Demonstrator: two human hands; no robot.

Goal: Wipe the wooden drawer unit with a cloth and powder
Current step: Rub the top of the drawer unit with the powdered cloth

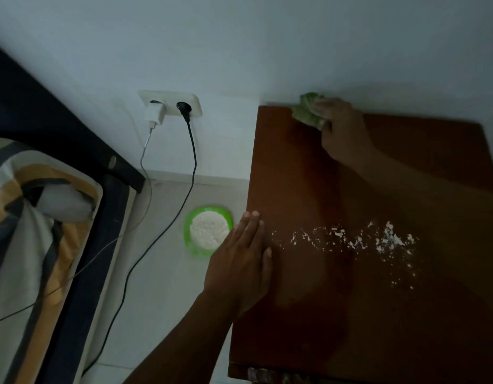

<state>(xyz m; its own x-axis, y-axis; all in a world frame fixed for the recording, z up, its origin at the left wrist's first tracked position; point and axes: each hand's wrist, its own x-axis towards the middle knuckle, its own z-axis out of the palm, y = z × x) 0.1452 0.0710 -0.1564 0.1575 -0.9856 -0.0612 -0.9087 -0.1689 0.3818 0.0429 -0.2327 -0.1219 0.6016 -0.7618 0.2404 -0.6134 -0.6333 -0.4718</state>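
1. Lower centre of frame I see the left hand flat and open, fingers together and straight, palm down on the left edge of the wooden drawer unit. It holds nothing.
2. Drawer unit fills the lower right; only its reddish-brown top shows clearly. A sliver of the front is at the bottom edge, too dark to read.
3. Mid right: white powder scattered in a loose band across the top, just right of the left hand's fingertips, not touching them.
4. Left of the unit, on the floor: green plate with a mound of white powder, partly hidden by the left hand.
5. Left side of frame: bed with striped bedding and a dark frame.
6. Upper right: right hand closed over a green cloth, pressing it onto the unit's far left corner against the wall. Cloth bunches out past the fingers.
7. Upper centre, on the wall: double socket with a white charger and a black plug, cables hanging to the floor.
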